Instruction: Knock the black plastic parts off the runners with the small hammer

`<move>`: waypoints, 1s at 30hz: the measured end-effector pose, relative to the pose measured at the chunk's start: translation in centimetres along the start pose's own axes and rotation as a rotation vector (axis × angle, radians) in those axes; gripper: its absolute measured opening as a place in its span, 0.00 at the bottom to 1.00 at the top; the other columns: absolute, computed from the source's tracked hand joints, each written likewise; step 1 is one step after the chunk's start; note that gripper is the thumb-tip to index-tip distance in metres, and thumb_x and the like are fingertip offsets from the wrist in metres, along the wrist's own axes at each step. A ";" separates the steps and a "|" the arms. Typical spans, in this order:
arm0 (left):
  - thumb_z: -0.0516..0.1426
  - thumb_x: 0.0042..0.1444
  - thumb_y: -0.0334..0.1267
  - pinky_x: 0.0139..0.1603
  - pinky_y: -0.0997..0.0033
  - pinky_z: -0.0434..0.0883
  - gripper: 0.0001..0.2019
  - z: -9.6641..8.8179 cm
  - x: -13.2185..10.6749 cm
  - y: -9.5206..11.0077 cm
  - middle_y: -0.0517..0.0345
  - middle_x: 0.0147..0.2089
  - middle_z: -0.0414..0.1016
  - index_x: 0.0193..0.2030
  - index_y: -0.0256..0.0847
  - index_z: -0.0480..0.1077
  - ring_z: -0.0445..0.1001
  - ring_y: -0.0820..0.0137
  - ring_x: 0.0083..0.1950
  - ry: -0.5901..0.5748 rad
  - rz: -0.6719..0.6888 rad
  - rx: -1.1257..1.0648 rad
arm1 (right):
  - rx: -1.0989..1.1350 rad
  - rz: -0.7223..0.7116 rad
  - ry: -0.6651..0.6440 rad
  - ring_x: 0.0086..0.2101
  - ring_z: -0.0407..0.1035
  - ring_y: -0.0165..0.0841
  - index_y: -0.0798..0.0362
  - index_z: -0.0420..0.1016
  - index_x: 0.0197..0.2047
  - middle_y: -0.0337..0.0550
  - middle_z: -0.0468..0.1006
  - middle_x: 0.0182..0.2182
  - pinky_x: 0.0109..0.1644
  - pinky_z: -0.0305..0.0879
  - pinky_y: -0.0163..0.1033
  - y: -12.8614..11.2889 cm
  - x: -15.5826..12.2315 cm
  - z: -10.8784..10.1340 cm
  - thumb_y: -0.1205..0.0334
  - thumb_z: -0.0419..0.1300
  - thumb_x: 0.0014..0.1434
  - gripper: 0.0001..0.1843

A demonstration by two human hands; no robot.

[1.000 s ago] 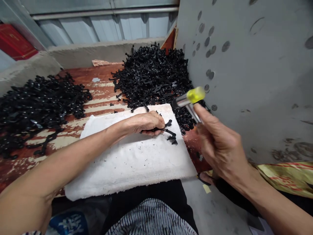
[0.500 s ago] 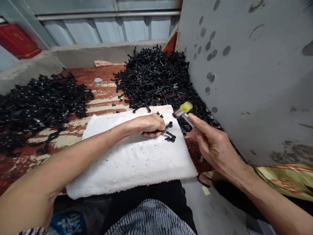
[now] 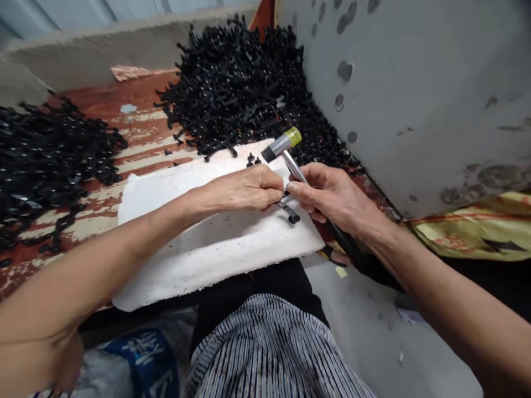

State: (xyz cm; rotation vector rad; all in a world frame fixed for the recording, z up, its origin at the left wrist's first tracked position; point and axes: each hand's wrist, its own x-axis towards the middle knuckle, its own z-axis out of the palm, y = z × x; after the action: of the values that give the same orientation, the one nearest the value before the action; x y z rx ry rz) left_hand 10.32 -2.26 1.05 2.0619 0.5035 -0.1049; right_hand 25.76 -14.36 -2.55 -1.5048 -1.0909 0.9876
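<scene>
In my right hand [image 3: 332, 193] is a mallet [image 3: 286, 143] with a metal head, one yellow face and one dark face; my fingers wrap its shaft. Close beside it, my left hand [image 3: 257, 188] is closed on a black plastic part [image 3: 290, 213], whose rounded end sticks out toward the right. Both hands nearly meet above a white cloth pad [image 3: 232, 243]. A few small black pieces [image 3: 253, 160] lie on the pad just beyond my left hand. My left fingers hide most of the held part.
A large heap of black parts [image 3: 236, 88] covers the back of the worn red board [image 3: 141, 132]. Another pile [image 3: 45, 160] sits at the left. A grey spotted panel [image 3: 406, 110] stands along the right side. A yellow sack [image 3: 477, 232] lies at the right.
My right hand has come left and closer to my left hand, with the mallet in it. My left hand stays on the black part. The view has tilted down.
</scene>
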 end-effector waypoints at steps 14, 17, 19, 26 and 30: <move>0.57 0.59 0.34 0.32 0.69 0.71 0.05 3.8 -2.3 0.6 0.50 0.38 0.74 0.37 0.34 0.66 0.74 0.72 0.32 0.418 -0.299 -1.016 | 0.386 0.008 0.292 0.15 0.54 0.22 0.51 0.66 0.33 0.29 0.64 0.16 0.14 0.51 0.27 0.4 -1.3 1.2 0.55 0.66 0.54 0.13; 0.55 0.61 0.35 0.30 0.72 0.70 0.07 4.3 -1.7 1.4 0.53 0.35 0.73 0.33 0.35 0.66 0.73 0.73 0.31 0.430 -0.264 -1.108 | 0.363 0.014 0.263 0.15 0.54 0.23 0.51 0.65 0.33 0.28 0.64 0.15 0.14 0.51 0.27 0.5 -1.6 2.0 0.51 0.67 0.52 0.16; 0.54 0.62 0.33 0.30 0.72 0.69 0.08 4.3 -1.5 1.5 0.54 0.34 0.73 0.32 0.35 0.66 0.73 0.74 0.30 0.497 -0.243 -1.125 | 0.334 0.046 0.226 0.15 0.53 0.23 0.50 0.65 0.34 0.28 0.63 0.15 0.14 0.51 0.27 0.5 -2.0 2.4 0.50 0.67 0.52 0.17; 0.54 0.62 0.36 0.25 0.74 0.68 0.06 3.4 -2.3 0.4 0.59 0.31 0.73 0.35 0.37 0.64 0.73 0.75 0.25 0.492 -0.239 -0.988 | 0.212 0.154 0.027 0.15 0.50 0.23 0.50 0.63 0.31 0.29 0.60 0.16 0.14 0.49 0.29 0.6 -3.8 2.7 0.44 0.63 0.54 0.19; 0.59 0.57 0.43 0.22 0.77 0.63 0.12 2.7 -3.3 -0.3 0.61 0.29 0.71 0.32 0.37 0.65 0.68 0.78 0.22 0.295 -0.196 -0.767 | 0.124 0.075 0.063 0.16 0.53 0.23 0.51 0.66 0.32 0.31 0.62 0.18 0.14 0.50 0.30 0.4 -3.6 2.2 0.45 0.62 0.56 0.18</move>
State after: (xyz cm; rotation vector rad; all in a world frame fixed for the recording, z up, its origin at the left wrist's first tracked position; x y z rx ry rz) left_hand 7.51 -5.41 0.31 1.2762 0.7832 0.2489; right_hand 22.81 -17.36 -3.13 -1.4746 -0.9181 1.0330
